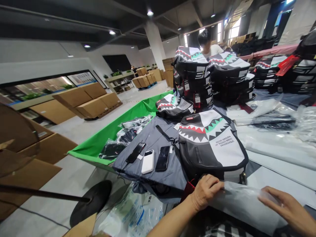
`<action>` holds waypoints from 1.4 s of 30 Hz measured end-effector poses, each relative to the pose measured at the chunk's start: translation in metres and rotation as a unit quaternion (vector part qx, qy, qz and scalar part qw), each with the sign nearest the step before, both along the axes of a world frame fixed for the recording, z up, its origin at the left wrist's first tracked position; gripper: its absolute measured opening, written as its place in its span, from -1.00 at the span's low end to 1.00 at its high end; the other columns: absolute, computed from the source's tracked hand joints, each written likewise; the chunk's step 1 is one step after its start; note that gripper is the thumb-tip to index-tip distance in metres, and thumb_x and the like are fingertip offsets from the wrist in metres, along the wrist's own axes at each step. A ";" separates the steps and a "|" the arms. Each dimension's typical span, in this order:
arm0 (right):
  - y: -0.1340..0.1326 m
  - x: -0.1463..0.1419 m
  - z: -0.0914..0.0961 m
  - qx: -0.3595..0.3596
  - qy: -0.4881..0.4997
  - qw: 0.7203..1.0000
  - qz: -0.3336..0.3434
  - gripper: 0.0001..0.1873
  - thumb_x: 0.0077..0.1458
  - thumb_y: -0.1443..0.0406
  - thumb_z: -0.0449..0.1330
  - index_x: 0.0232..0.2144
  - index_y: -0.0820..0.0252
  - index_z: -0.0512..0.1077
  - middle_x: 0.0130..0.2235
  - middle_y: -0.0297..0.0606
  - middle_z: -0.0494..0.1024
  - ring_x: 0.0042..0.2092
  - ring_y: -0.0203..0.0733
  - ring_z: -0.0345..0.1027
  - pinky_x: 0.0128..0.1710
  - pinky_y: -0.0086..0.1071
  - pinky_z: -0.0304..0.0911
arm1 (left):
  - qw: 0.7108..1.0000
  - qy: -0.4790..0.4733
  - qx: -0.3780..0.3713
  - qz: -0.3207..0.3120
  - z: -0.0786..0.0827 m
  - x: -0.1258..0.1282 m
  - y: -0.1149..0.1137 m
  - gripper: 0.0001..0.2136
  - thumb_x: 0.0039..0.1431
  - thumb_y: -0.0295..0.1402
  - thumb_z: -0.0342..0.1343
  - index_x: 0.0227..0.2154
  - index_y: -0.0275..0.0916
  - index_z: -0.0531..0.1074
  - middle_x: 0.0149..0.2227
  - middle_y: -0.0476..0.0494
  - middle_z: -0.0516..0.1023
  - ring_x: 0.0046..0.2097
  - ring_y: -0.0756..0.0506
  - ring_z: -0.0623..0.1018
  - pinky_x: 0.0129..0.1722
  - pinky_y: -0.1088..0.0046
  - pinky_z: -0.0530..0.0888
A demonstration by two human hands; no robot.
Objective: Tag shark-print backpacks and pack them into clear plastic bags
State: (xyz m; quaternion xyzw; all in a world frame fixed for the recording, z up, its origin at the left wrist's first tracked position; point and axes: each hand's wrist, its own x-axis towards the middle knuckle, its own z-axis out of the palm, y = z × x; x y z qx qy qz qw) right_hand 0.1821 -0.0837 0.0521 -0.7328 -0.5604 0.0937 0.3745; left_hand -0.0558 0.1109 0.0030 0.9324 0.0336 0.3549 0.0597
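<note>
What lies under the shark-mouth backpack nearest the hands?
A grey cloth shows under the backpack, with three phones on it. The plastic bag, gripped by the left hand and touched by the right hand, covers its near edge, hiding what is below.

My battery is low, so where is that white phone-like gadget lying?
Head view, left of centre: the white gadget lies on the grey cloth between two black phones, just left of the nearest shark-mouth backpack.

Table (274, 171), grey cloth (148, 136) with three phones (148, 161), shark-mouth backpack (212, 144), stacked backpacks (192, 75), plastic bags (266, 113)
</note>
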 end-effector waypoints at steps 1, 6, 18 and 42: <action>0.000 0.005 -0.002 -0.012 0.067 0.998 0.006 -0.46 0.20 -0.19 0.11 -0.48 0.08 0.50 -0.53 -0.33 0.55 -0.51 -0.18 0.46 -0.53 -0.45 0.38 | 1.000 -0.013 0.004 -0.002 0.001 -0.001 0.000 -0.83 0.40 -0.31 0.09 -0.05 -0.22 0.48 -0.28 -0.10 0.57 -0.27 -0.03 0.53 -0.29 0.45 0.46; 0.037 0.002 -0.011 0.077 0.174 0.980 -0.060 -0.43 0.10 -0.24 0.19 -0.46 0.13 0.51 -0.47 -0.29 0.53 -0.44 -0.19 0.43 -0.44 -0.43 0.38 | 0.999 -0.035 0.009 0.012 0.006 -0.005 -0.006 -0.78 0.36 -0.32 0.15 0.04 -0.10 0.45 -0.22 -0.06 0.53 -0.28 0.01 0.49 -0.27 0.46 0.41; 0.069 -0.019 -0.042 0.267 -0.092 0.933 -0.223 -0.48 0.26 -0.20 0.04 -0.37 0.10 0.31 -0.46 -0.35 0.39 -0.44 -0.20 0.32 -0.43 -0.33 0.31 | 0.997 -0.006 0.029 0.072 0.018 -0.001 -0.021 -0.93 0.25 -0.25 0.30 -0.28 -0.08 0.56 -0.40 0.03 0.44 -0.36 -0.02 0.35 -0.32 0.40 0.19; 0.076 0.010 -0.009 0.205 -0.342 0.856 0.328 -0.69 0.29 0.50 -0.07 -0.44 0.08 0.27 -0.42 -0.38 0.44 -0.40 -0.29 0.31 -0.32 -0.41 0.30 | 0.981 0.014 0.049 0.189 0.020 -0.011 -0.038 -0.87 0.16 -0.37 0.36 -0.31 -0.15 0.50 -0.15 -0.10 0.52 -0.05 -0.13 0.45 -0.01 0.25 0.41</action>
